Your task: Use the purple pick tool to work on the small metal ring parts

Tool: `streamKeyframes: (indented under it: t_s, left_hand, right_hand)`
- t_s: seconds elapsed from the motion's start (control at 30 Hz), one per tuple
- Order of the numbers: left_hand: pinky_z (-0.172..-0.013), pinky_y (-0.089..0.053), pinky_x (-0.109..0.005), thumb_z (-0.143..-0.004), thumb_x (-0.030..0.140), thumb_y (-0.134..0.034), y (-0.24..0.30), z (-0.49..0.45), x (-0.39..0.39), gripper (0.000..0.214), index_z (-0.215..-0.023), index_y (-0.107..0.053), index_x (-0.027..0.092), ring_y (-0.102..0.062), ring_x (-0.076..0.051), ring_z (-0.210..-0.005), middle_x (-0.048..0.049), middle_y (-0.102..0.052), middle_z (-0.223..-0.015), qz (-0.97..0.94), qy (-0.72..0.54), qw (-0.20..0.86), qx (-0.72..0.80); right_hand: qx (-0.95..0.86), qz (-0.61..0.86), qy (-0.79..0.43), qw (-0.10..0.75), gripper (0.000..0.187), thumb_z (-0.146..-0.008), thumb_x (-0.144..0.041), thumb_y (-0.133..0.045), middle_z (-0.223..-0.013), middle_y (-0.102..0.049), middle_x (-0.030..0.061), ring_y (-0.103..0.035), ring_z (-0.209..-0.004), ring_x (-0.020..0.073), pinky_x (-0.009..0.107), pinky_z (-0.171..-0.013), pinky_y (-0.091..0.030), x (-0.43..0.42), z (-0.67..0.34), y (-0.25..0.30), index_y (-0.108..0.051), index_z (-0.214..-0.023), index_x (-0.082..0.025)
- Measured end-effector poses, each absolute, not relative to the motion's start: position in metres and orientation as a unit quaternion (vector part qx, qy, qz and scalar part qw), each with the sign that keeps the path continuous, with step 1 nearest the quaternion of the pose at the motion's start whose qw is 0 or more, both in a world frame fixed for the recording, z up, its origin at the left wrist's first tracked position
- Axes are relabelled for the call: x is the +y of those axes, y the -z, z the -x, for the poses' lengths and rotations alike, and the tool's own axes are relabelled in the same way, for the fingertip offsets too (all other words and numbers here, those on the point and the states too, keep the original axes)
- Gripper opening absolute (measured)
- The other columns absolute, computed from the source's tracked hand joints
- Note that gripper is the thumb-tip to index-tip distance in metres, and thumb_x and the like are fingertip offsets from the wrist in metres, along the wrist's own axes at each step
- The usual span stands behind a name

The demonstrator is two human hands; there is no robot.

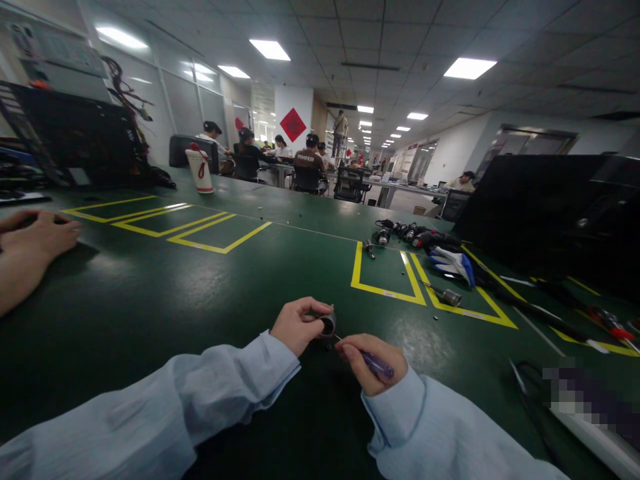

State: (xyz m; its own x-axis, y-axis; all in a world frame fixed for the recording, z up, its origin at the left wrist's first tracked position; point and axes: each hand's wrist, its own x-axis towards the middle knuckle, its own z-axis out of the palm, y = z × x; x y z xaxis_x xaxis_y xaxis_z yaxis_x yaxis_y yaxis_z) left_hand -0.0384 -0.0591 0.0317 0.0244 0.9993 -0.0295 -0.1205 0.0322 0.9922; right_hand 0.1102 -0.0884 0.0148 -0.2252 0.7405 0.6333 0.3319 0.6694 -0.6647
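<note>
My left hand (299,325) is closed around a small dark round part (328,323), holding it just above the green table (150,293). My right hand (369,363) grips a purple-handled screwdriver (376,364), whose thin shaft points left into the round part. Both wrists wear light blue sleeves. The two hands are close together near the table's front edge.
Another person's hand (35,243) rests flat at the far left. Yellow tape boxes (385,273) mark the table. Small dark parts (400,233), a blue and white glove (453,263), tools and cables lie to the right. A white cup (200,170) stands at the back. Seated people work beyond.
</note>
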Motion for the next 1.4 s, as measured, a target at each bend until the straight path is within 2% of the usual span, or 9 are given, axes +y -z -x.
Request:
streamKeyframes:
  t_s: [0.23,0.37,0.6,0.77,0.97,1.1,1.17,1.27,1.4]
  left_hand:
    - [-0.054,-0.054,-0.030,-0.050,0.002,-0.058,-0.033,0.038,-0.061,0.015,-0.063,-0.055,0.010,-0.063,-0.016,-0.062,-0.0082,-0.064,-0.088,-0.460,-0.525,0.542,0.468]
    - [-0.054,-0.055,-0.031,-0.052,0.002,-0.059,-0.033,0.039,-0.059,0.014,-0.063,-0.055,0.009,-0.062,-0.015,-0.062,-0.0071,-0.064,-0.085,-0.444,-0.536,0.531,0.483]
    - [-0.060,-0.056,-0.032,-0.050,0.004,-0.065,-0.030,0.041,-0.056,0.020,-0.068,-0.057,0.010,-0.063,-0.016,-0.064,-0.0058,-0.065,-0.080,-0.444,-0.527,0.541,0.482]
    - [-0.059,-0.056,-0.032,-0.049,0.003,-0.063,-0.030,0.039,-0.057,0.020,-0.067,-0.057,0.010,-0.063,-0.017,-0.066,-0.0067,-0.065,-0.085,-0.438,-0.528,0.545,0.481]
    - [-0.063,-0.055,-0.031,-0.049,-0.002,-0.059,-0.030,0.040,-0.055,0.026,-0.072,-0.059,0.011,-0.063,-0.016,-0.063,-0.0031,-0.067,-0.074,-0.443,-0.524,0.549,0.477]
    - [-0.065,-0.055,-0.031,-0.051,0.000,-0.060,-0.034,0.040,-0.056,0.027,-0.076,-0.061,0.011,-0.064,-0.016,-0.065,-0.0016,-0.067,-0.066,-0.439,-0.515,0.553,0.487]
    - [-0.065,-0.055,-0.030,-0.052,0.000,-0.059,-0.038,0.040,-0.057,0.030,-0.080,-0.062,0.011,-0.064,-0.016,-0.063,-0.0014,-0.067,-0.063,-0.436,-0.504,0.552,0.501]
    - [-0.064,-0.055,-0.029,-0.052,-0.002,-0.058,-0.041,0.040,-0.059,0.032,-0.082,-0.063,0.011,-0.064,-0.016,-0.063,-0.0017,-0.067,-0.064,-0.438,-0.496,0.547,0.513]
    - [-0.066,-0.054,-0.030,-0.053,0.000,-0.059,-0.038,0.042,-0.059,0.031,-0.083,-0.063,0.011,-0.064,-0.016,-0.064,-0.0022,-0.067,-0.064,-0.446,-0.494,0.555,0.498]
  right_hand:
    - [-0.747,0.364,-0.203,0.519,0.023,-0.075,-0.025,-0.045,-0.060,-0.066,0.0048,-0.060,-0.053,0.0142,0.025,-0.053,-0.049,-0.092,-0.111,-0.016,-0.065,-0.067,-0.018]
    - [-0.710,0.415,-0.235,0.519,0.034,-0.078,-0.034,-0.042,-0.049,-0.061,0.0033,-0.056,-0.043,0.0122,0.022,-0.042,-0.045,-0.095,-0.114,-0.017,-0.061,-0.056,-0.017]
    - [-0.658,0.482,-0.303,0.493,0.043,-0.074,-0.048,-0.043,-0.044,-0.059,0.0043,-0.050,-0.033,0.0100,0.019,-0.032,-0.040,-0.085,-0.109,-0.005,-0.060,-0.053,-0.015]
    - [-0.662,0.483,-0.311,0.481,0.043,-0.074,-0.048,-0.042,-0.043,-0.058,0.0040,-0.049,-0.033,0.0091,0.018,-0.032,-0.039,-0.084,-0.109,-0.006,-0.059,-0.051,-0.015]
    - [-0.660,0.501,-0.343,0.442,0.041,-0.073,-0.045,-0.046,-0.033,-0.051,0.0010,-0.043,-0.028,0.0061,0.015,-0.030,-0.033,-0.083,-0.114,-0.017,-0.055,-0.046,-0.015]
    - [-0.565,0.479,-0.465,0.485,0.041,-0.067,-0.052,-0.054,-0.040,-0.056,0.0014,-0.046,-0.030,0.0065,0.015,-0.029,-0.036,-0.083,-0.112,-0.016,-0.057,-0.053,-0.013]
    - [-0.543,0.446,-0.480,0.526,0.040,-0.067,-0.052,-0.054,-0.045,-0.060,0.0027,-0.050,-0.034,0.0079,0.016,-0.031,-0.040,-0.084,-0.111,-0.015,-0.058,-0.058,-0.013]
    - [-0.567,0.398,-0.426,0.583,0.033,-0.073,-0.044,-0.053,-0.054,-0.064,0.0051,-0.056,-0.042,0.0099,0.019,-0.039,-0.047,-0.084,-0.110,-0.013,-0.062,-0.063,-0.014]
    - [-0.640,0.361,-0.333,0.590,0.027,-0.075,-0.036,-0.051,-0.062,-0.064,0.0064,-0.059,-0.050,0.0123,0.023,-0.046,-0.051,-0.080,-0.109,-0.007,-0.065,-0.066,-0.015]
